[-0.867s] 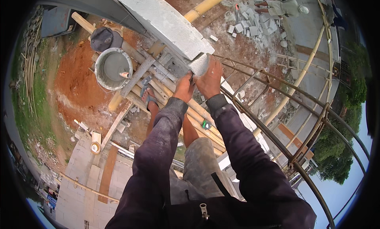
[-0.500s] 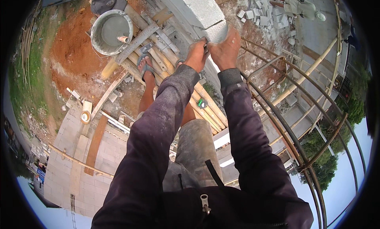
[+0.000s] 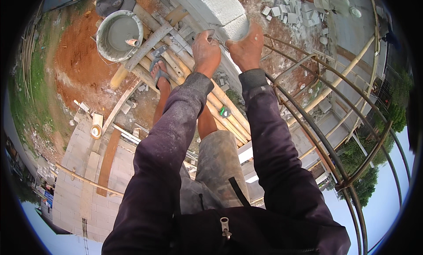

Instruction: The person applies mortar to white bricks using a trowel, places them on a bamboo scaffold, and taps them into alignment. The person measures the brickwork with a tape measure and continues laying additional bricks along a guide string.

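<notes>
From my distant post, I watch through the head camera as a worker's right hand point(image 3: 245, 48) grips the near end of a short pale block point(image 3: 236, 28), thumb on one side, the fingers on the far side mostly hidden. The block sits at the end of a wall top, a dark seam parting it from a longer block point(image 3: 216, 8) of the same pale grey. The left hand point(image 3: 206, 54), just beside it and apart from the block, is curled; something dark shows at its fingertips, and I cannot tell whether it is held.

To the left of the hands, I see a bucket point(image 3: 101, 42) of grey mortar point(image 3: 119, 32), with an orange-and-white handle point(image 3: 132, 42) jutting out of the mix. A dark cap point(image 3: 115, 3) lies just beyond the bucket. Below, a sandalled foot point(image 3: 158, 71) stands on bamboo poles point(image 3: 235, 125), where a green-and-black tape measure point(image 3: 225, 112) rests. A cage of steel bars point(image 3: 332, 160) curves along the right, and past it, at upper right, another person point(image 3: 337, 4) in pale clothes is near a heap of broken blocks point(image 3: 293, 11).
</notes>
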`<state>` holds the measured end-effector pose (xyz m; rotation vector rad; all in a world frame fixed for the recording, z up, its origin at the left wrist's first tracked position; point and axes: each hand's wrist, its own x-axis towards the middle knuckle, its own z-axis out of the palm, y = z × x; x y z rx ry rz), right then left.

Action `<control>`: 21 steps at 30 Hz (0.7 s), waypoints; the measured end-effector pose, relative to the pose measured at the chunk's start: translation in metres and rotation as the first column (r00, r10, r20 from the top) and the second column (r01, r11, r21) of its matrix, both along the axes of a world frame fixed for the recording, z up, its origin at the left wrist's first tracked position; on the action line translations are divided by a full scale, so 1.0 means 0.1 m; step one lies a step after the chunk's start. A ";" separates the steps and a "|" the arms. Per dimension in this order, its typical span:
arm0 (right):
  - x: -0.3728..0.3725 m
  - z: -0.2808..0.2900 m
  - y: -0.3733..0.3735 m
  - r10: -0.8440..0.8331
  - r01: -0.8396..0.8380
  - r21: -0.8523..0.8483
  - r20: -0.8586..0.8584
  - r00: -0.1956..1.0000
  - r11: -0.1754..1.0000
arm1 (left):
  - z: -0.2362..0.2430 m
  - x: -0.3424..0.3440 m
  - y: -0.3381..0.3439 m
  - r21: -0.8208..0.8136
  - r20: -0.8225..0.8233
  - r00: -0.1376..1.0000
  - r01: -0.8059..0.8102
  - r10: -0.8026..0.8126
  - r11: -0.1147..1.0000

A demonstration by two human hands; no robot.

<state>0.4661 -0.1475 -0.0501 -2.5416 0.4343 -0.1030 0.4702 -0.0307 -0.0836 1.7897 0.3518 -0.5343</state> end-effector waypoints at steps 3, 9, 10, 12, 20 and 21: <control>0.00 -0.03 0.00 -0.013 0.013 0.008 0.030 0.999 1.000 | 0.21 0.28 0.24 0.393 0.520 0.768 0.172 -0.373 0.903; 0.00 -0.06 0.00 -0.027 0.026 0.020 0.069 0.997 0.999 | 0.38 0.97 0.21 0.794 0.492 0.081 0.367 -0.867 0.485; -0.02 -0.04 0.00 -0.009 0.008 0.007 0.092 0.996 1.000 | 0.35 1.06 0.15 0.805 0.470 0.006 0.408 -0.883 0.431; -0.06 0.00 0.01 0.014 -0.013 -0.006 0.088 0.996 1.000 | 0.28 1.21 0.06 0.839 0.380 -0.154 0.473 -0.912 0.270; -0.04 0.16 -0.02 -0.039 0.028 -0.100 -0.114 0.993 0.995 | 0.28 1.50 -0.06 0.722 0.378 -0.297 0.687 -0.877 0.079; -0.02 0.16 -0.04 0.010 -0.013 -0.061 -0.038 0.999 0.998 | 0.28 1.51 -0.06 0.708 0.349 -0.301 0.706 -0.888 0.039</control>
